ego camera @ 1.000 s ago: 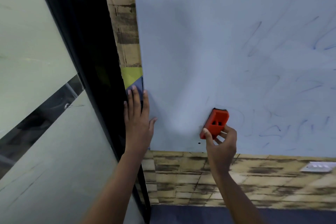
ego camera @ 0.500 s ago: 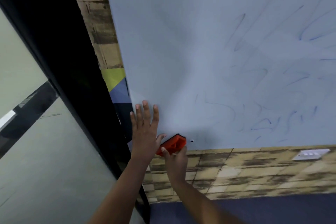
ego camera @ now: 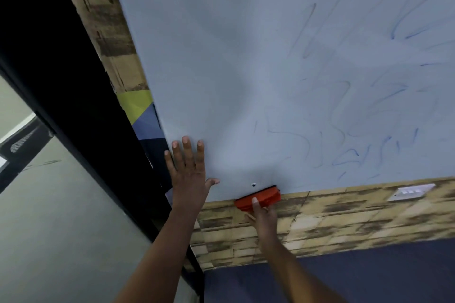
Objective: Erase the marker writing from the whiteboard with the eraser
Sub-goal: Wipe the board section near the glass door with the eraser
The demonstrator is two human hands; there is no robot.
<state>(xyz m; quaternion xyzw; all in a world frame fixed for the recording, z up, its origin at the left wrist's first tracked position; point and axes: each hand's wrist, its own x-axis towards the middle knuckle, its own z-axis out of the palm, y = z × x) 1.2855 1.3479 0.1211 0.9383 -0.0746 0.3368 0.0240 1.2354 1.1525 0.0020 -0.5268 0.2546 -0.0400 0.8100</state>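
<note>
Holding the orange eraser (ego camera: pixel 257 197) at the bottom edge of the whiteboard (ego camera: pixel 246 69), your right hand (ego camera: pixel 262 216) has its fingers clamped on the block, thumb over its near face. Your left hand (ego camera: pixel 189 170) lies flat on the lower left corner of the board, fingers straight and spread apart. Half of the eraser seems to sit below the edge on the brick-patterned wall (ego camera: pixel 320 216), so lift it until the whole pad meets the board. Then work rightward toward the blue marker strokes (ego camera: pixel 349 152), which lie well apart from the eraser, using firm overlapping passes and even pressure. Keep the left palm bracing. The writing is smeared scrawl; none of it can be read, and no brand shows on the eraser.
</note>
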